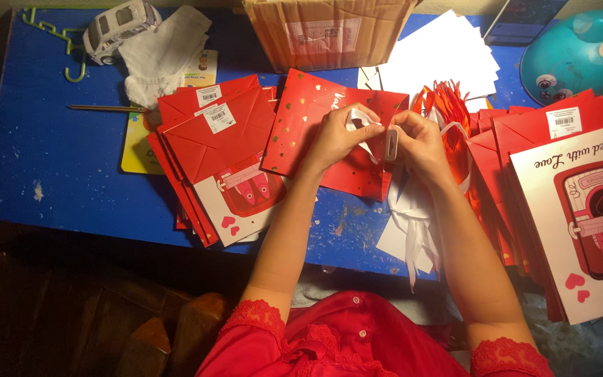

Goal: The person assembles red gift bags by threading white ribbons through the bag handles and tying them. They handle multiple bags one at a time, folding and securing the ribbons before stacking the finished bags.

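Both hands meet over the middle of the blue table (50, 160), above a flat red paper bag (308, 122) sprinkled with small gold hearts. The left hand (336, 136) has its fingers curled shut, pinching a loop of white ribbon (359, 120) against the bag's top edge. The right hand (420, 139) is closed too, thumb and forefinger nipping a small white slotted tag (391, 145), the two hands almost touching.

Crowded all round. Just left of the bag lies a fanned stack of folded red bags (211, 139), barcode stickers up, one showing a white face with a red tin picture. On the right a taller pile of bags (574, 209) runs off the table's near edge and hems in the right forearm. Between that pile and the hands sits a bunch of red ribbon handles (444, 98), and under the right wrist white ribbon lengths (413, 223) trail over the front edge.

At the back, a cardboard box (329, 28) stands right behind the bag, white paper sheets (441, 56) beside it, a teal plastic toy (581, 56) in the far right corner. Far left: a white toy car (116, 28), a crumpled white cloth (162, 52), a green hook (64, 42), a thin pencil (106, 108).

Open room is on the left only, a bare stretch of blue from the pencil down to the near edge.
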A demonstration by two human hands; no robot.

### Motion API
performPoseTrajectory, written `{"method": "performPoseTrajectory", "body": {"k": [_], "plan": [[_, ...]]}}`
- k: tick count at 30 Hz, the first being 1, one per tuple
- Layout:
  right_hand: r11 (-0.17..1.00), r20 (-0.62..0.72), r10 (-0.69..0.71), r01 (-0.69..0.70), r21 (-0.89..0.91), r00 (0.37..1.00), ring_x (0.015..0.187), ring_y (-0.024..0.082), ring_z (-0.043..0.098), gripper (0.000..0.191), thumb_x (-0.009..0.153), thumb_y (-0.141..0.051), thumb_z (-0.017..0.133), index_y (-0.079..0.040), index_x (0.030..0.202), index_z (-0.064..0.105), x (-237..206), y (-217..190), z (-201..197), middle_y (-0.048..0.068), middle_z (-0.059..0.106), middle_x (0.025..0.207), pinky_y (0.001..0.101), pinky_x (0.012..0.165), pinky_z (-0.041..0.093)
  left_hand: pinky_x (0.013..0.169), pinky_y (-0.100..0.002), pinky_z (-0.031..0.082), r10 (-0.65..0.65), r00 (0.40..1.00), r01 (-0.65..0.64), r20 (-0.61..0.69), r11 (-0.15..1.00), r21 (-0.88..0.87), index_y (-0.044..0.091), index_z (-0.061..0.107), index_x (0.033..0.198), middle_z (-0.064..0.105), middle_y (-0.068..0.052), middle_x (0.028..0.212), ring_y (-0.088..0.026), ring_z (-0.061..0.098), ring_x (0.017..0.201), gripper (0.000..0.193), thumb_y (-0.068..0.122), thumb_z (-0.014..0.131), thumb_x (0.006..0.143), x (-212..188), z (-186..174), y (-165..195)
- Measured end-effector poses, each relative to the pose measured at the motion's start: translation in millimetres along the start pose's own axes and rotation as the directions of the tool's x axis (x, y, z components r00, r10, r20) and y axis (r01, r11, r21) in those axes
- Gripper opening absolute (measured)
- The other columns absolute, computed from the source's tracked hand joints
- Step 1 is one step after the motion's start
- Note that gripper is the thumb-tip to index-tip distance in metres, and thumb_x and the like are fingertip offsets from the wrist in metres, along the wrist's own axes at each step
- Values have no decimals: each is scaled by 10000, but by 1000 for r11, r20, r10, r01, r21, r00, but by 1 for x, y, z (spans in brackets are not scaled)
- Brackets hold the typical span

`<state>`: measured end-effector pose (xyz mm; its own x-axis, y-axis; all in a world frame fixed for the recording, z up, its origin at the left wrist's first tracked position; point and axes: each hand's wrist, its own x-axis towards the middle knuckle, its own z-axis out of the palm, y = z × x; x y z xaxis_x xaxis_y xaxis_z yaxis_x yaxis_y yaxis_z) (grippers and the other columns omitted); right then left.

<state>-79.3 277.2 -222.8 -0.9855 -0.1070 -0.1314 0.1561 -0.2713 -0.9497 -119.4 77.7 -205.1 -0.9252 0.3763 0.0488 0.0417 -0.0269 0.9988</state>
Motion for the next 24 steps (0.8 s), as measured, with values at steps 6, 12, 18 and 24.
{"method": "performPoseTrajectory", "body": {"k": [6, 12, 18, 24], "plan": [[996, -42, 90, -91, -17, 995, 697, 32, 625, 68, 1019, -122, 638, -59, 1045, 639, -1, -5, 1, -27, 671, 868, 223, 603, 534, 635, -261, 493, 11, 996, 2, -83, 988, 155, 49, 736, 956, 705, -13, 796, -60, 603, 724, 170, 214, 769, 938, 0, 0, -5], [999, -14, -23, 22, -33, 1000, 751, 31, 639, 90, 1038, -121, 654, -42, 1071, 627, 3, -3, 1, -17, 688, 919, 208, 640, 521, 769, -261, 570, 11, 997, -18, -77, 996, -89, 48, 631, 1066, 781, -8, 944, -73, 707, 856, 224, 264, 671, 1023, 6, -4, -4], [996, -20, -8, 6, -88, 1000, 725, 23, 631, 89, 1041, -137, 635, -49, 1054, 627, 3, -3, 0, -15, 708, 894, 193, 613, 496, 738, -258, 532, 129, 989, -130, -67, 991, -12, 23, 694, 1079, 703, -14, 924, -70, 644, 854, 276, 195, 804, 893, 1, 5, 3], [992, -1, -42, 41, -117, 999, 707, 12, 590, 79, 1062, -117, 639, -39, 1055, 631, 4, -2, 1, -29, 667, 869, 195, 599, 460, 681, -257, 515, 61, 991, -44, -120, 990, 133, 16, 727, 942, 744, -20, 818, -65, 642, 767, 190, 204, 753, 947, 2, 4, 3]]}}
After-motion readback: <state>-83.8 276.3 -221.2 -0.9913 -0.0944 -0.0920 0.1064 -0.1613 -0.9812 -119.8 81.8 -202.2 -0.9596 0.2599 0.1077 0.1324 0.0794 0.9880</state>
